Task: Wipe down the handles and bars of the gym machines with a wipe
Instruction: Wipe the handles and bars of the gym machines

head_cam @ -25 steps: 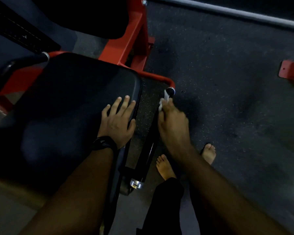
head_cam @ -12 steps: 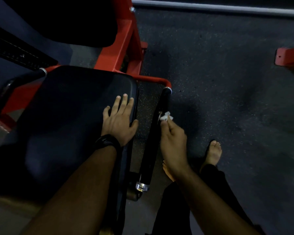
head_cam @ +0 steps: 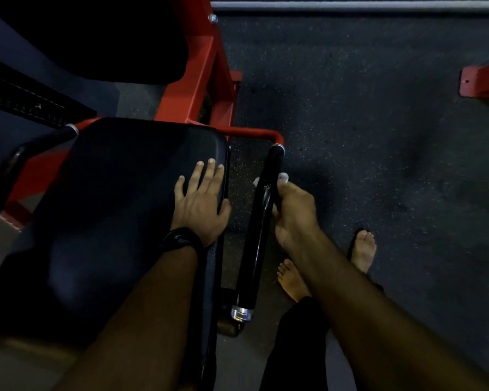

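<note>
A black handle bar (head_cam: 253, 249) with a silver collar at its near end runs beside the seat of a red gym machine. My right hand (head_cam: 292, 213) grips the bar a third of the way down from its far tip, with a white wipe (head_cam: 283, 176) wrapped round the bar under the fingers; bits of the wipe show on both sides of the bar. My left hand (head_cam: 201, 204) rests flat, fingers straight, on the right edge of the black seat pad (head_cam: 110, 207). A black band sits on that wrist.
The red frame (head_cam: 198, 80) rises behind the seat under a black back pad (head_cam: 110, 38). Another black handle (head_cam: 20, 156) sticks out at the left. My bare feet (head_cam: 363, 249) stand on dark rubber flooring. A red machine foot (head_cam: 483, 80) lies at the far right.
My right hand slid the wipe from the bar's far tip back toward me, then forward again, and now wraps round the bar. My left hand stayed flat on the seat.
</note>
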A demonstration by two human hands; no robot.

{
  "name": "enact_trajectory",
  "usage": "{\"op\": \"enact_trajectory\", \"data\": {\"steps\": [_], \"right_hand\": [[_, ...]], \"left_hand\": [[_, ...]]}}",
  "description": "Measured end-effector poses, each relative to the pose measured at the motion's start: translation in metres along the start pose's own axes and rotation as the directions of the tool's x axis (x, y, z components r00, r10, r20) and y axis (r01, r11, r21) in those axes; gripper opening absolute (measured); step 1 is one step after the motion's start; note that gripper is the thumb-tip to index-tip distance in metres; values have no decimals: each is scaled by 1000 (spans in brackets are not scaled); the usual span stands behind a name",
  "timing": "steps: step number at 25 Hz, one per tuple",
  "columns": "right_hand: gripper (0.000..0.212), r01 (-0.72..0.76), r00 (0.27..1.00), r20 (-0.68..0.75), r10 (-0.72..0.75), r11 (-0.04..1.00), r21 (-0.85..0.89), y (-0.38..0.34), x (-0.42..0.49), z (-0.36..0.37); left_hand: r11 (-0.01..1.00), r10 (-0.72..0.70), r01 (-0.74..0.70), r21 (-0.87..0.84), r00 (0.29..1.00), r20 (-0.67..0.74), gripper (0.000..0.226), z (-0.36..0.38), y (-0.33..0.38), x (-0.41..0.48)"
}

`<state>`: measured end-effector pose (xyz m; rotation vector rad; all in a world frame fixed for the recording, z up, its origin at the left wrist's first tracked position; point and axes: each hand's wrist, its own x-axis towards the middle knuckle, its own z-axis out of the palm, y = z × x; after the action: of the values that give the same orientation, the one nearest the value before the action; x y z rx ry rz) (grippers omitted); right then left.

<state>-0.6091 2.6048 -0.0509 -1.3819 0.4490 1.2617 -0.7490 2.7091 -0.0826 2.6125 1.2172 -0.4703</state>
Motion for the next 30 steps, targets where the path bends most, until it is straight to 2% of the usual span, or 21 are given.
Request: {"op": "enact_trajectory", "data": {"steps": [3, 5, 6, 7, 8, 9, 10, 12, 13, 15, 17, 19, 21, 23, 25, 28, 30], "right_hand": [[29, 26, 998, 64, -23, 999, -48, 10, -9, -10], [30, 37, 999, 6, -37, 999, -30, 0, 8, -7], [30, 83, 996, -23, -86, 991, -107, -1, 15, -2], [29, 173, 980, -47, -191, 951, -257, 3, 16, 2], [29, 296, 938, -34, -344, 851, -434, 15, 9, 3], [34, 424, 870, 52, -491, 689, -588, 30, -5, 2], [40, 532, 793, 191, -578, 507, -678, 46, -16, -4], [45, 677, 637, 472, -610, 148, -721, 52, -17, -22], [47, 721, 580, 614, -536, -14, -693, 38, -7, -28], [54, 792, 523, 815, -247, -211, -572, -3, 15, -34], [55, 843, 472, 880, 48, -318, -435, -44, 29, -32], [57, 851, 440, 866, 238, -418, -317, -68, 36, -23], [54, 867, 384, 853, 354, -455, -202, -78, 47, -11], [42, 872, 352, 841, 412, -470, -135, -85, 61, 4], [34, 851, 396, 811, 430, -505, -148, -90, 75, 15], [33, 873, 380, 739, 556, -480, -88, -94, 87, 25], [37, 843, 446, 707, 549, -522, -126, -100, 96, 28]], "left_hand": [[1000, -2, 2, 10, 1000, -15, 70, 0, 0, 0], [1000, -2, 2, 10, 1000, -11, 70, 1, 1, 0], [1000, -2, 2, 11, 1000, -16, 70, 1, 0, 0], [1000, -1, 1, 14, 1000, -24, 70, 2, 0, 0], [1000, -1, 2, 19, 999, -35, 70, 2, 0, 1], [1000, 0, 1, 20, 999, -45, 71, 3, 0, 1], [1000, 2, -1, 19, 999, -54, 71, 4, 0, 1], [1000, 4, -3, 15, 998, -60, 71, 6, 0, 1], [1000, 2, -1, 18, 998, -62, 71, 7, -1, 1], [999, 1, 1, 32, 998, -67, 71, 8, -1, 1], [999, 3, 0, 39, 997, -79, 71, 8, -1, 1], [999, -9, 12, 31, 996, -88, 71, 7, -2, 0], [999, -7, 10, 33, 997, -82, 70, 7, -3, -1], [999, -12, 14, 31, 997, -75, 70, 8, -2, 0], [1000, -18, 20, 22, 998, -65, 70, 6, -2, 0], [999, -15, 17, 29, 998, -55, 71, 6, -3, 0], [1000, -5, 7, 24, 998, -58, 71, 7, -4, 1]]}}
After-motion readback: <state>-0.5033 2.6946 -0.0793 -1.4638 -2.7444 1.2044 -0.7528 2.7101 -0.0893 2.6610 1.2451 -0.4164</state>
